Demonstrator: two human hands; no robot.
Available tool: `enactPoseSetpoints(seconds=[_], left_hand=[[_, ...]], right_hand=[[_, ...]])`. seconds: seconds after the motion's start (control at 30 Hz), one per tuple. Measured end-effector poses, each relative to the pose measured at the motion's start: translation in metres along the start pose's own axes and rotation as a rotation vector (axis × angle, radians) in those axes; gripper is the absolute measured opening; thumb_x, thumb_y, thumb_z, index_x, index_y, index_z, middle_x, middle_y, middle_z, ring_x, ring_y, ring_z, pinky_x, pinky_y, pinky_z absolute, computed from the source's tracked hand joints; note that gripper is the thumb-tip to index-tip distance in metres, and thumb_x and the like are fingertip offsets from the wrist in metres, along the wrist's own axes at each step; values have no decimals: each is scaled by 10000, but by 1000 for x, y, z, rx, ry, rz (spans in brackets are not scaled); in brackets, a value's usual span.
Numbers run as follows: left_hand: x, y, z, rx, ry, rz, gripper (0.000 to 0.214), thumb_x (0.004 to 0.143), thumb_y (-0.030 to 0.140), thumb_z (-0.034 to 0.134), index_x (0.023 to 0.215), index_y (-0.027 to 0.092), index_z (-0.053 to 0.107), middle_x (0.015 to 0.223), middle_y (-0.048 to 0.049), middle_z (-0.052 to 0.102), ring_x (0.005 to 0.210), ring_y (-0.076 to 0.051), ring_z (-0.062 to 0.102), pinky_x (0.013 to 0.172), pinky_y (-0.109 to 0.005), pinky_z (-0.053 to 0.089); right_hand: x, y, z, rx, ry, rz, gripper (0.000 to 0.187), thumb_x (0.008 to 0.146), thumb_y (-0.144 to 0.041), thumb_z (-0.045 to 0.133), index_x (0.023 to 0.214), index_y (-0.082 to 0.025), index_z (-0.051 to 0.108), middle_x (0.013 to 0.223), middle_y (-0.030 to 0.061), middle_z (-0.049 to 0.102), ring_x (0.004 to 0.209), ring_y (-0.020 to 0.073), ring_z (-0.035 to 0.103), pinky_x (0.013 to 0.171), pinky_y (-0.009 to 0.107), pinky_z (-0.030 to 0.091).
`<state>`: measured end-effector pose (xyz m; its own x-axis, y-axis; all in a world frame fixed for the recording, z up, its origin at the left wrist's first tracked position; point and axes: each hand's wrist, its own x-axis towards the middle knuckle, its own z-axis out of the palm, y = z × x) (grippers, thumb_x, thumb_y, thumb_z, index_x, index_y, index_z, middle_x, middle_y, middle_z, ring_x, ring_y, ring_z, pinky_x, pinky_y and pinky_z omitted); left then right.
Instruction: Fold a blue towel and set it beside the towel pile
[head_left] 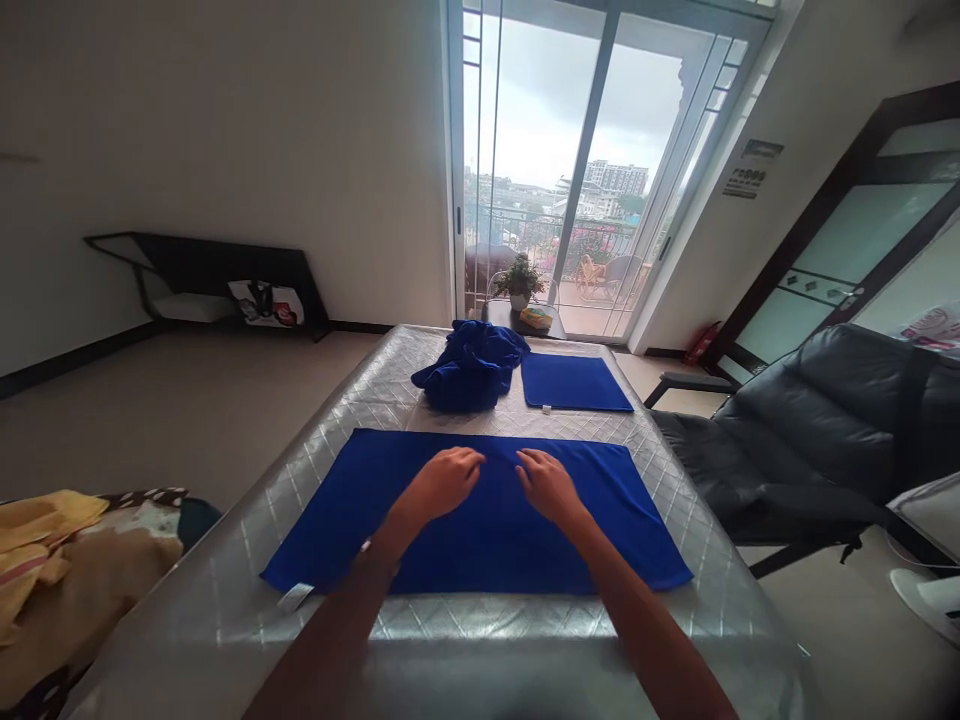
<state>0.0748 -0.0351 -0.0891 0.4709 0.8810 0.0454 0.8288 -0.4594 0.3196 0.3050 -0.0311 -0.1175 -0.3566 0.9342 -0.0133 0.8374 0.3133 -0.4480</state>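
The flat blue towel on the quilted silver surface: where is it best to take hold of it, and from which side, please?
Probably pinch the two near corners of the flat blue towel, coming from the near side. It lies spread out with its corners free, and the near edge is open, while the bare left hand and bare right hand rest further in on the cloth.

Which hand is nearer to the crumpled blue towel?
Left. The left hand lies almost straight in front of the crumpled blue towel; the right hand is farther off, in front of it and to its right.
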Motion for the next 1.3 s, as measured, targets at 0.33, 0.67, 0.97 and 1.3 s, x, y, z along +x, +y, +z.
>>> enactPoseSetpoints(seconds=[0.33,0.67,0.97,1.3], left_hand=[[42,-36,102,137,-39,-96,558,1028,466,267,1490,189,412,1547,-122,390,1451,-265,315,1180,-484,255],[-31,-175,45,259,-154,-414,629,1013,469,202,1521,126,342,1592,-141,288,1484,-315,212,1191,-524,163],[-69,-229,34,219,-62,-662,739,974,581,186,1546,120,268,1608,-137,238,1485,-315,210,1177,-546,206],[-65,-221,30,230,-73,-659,746,985,563,161,1537,74,273,1604,-155,247,1491,-290,200,1207,-495,150]], right_hand=[[47,-3,70,-70,-123,109,595,1017,-393,194,1555,-145,254,1622,73,190,1505,229,121,1205,454,77],[13,133,28,-268,-127,357,633,1017,-455,203,1560,-131,233,1618,81,210,1497,222,161,1207,424,101],[-16,214,11,-317,-90,572,677,1002,-453,157,1565,-78,184,1629,78,161,1501,216,143,1217,405,127],[-9,212,5,-307,-136,599,658,1008,-427,118,1571,-87,145,1636,50,129,1505,211,122,1218,437,132]])
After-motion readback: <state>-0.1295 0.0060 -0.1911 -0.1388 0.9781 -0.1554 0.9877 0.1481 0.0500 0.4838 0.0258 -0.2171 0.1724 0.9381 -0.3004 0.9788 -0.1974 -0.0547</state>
